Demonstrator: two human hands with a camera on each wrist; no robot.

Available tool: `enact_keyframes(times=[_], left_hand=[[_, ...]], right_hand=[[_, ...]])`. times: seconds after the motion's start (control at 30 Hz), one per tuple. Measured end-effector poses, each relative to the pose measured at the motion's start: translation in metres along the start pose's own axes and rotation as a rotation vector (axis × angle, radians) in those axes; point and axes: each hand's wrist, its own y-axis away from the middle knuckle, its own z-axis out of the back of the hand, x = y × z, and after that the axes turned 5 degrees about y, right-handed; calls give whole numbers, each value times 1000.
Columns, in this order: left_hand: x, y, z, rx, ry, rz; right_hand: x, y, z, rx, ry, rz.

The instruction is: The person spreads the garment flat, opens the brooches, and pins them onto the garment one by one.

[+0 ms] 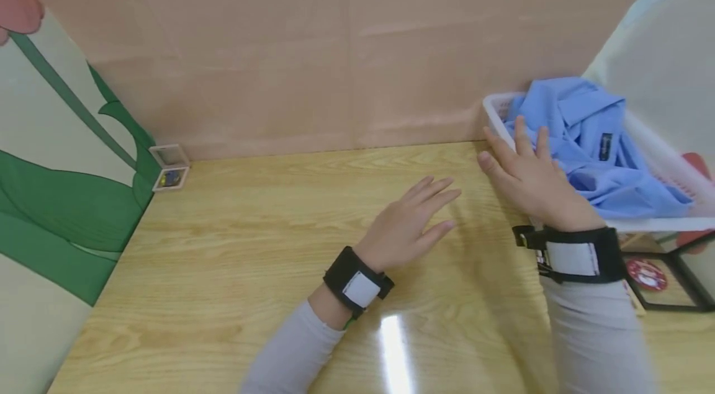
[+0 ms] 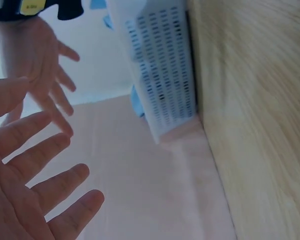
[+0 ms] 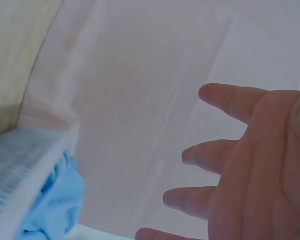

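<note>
A light blue shirt (image 1: 586,139) with a dark label lies crumpled in a white plastic basket (image 1: 670,224) at the right of the table. My right hand (image 1: 539,186) hovers at the basket's left side with fingers spread, overlapping the shirt in the head view; nothing is in its grasp. In the right wrist view the fingers (image 3: 205,155) stand apart from the shirt (image 3: 57,200). My left hand (image 1: 408,229) is over the middle of the wooden table, fingers extended and holding nothing. The left wrist view shows the basket's slotted side (image 2: 162,70) beyond both hands.
A small open case (image 1: 170,169) with a dark and yellow item sits at the table's far left corner. Below the basket, at right, are a black-framed object (image 1: 670,301) and a round red item (image 1: 647,275). A pinkish cloth backdrop (image 1: 335,71) rises behind the table (image 1: 251,245).
</note>
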Motion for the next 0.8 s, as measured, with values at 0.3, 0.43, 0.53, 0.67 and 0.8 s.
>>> enact_keyframes(times=[0.3, 0.43, 0.53, 0.67, 0.8], left_hand=[[-9, -28, -11, 41, -34, -19], [-17, -42, -29, 67, -152, -77], [-24, -52, -42, 69, -220, -123], [-35, -65, -53, 29, -281, -179], [-45, -76, -61, -36, -313, -226]], right_hand=[[-21, -24, 40, -2, 44, 4], [-35, -34, 56, 51, 71, -3], [-49, -44, 63, 57, 95, -10], [-72, -60, 70, 102, 109, 2], [-97, -73, 75, 187, 73, 10]])
